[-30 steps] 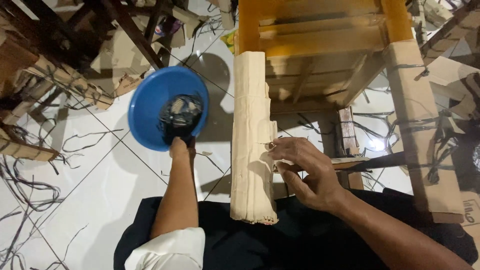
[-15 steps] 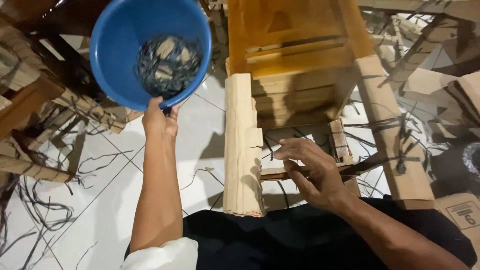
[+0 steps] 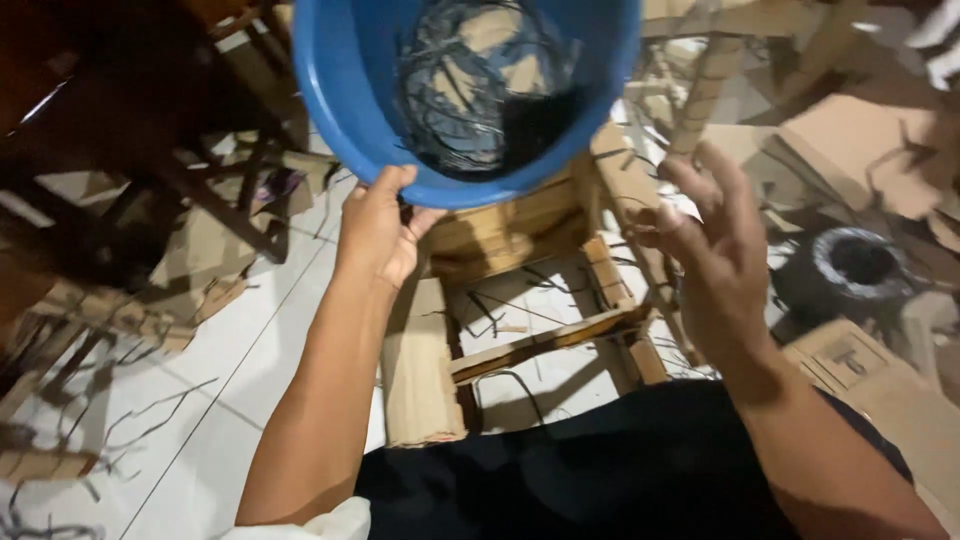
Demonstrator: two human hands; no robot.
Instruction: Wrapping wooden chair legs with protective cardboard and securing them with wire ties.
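at top, bowl (image 3: 340, 90) rim cut off

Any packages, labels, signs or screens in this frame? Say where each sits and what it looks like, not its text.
Cardboard box: on the floor at lower right, beside the right hand's forearm; flat, brown, with a dark rectangular printed mark on top.
Flat cardboard sheets: upper right on the floor; plain brown, no visible label.
No signs or screens in view.
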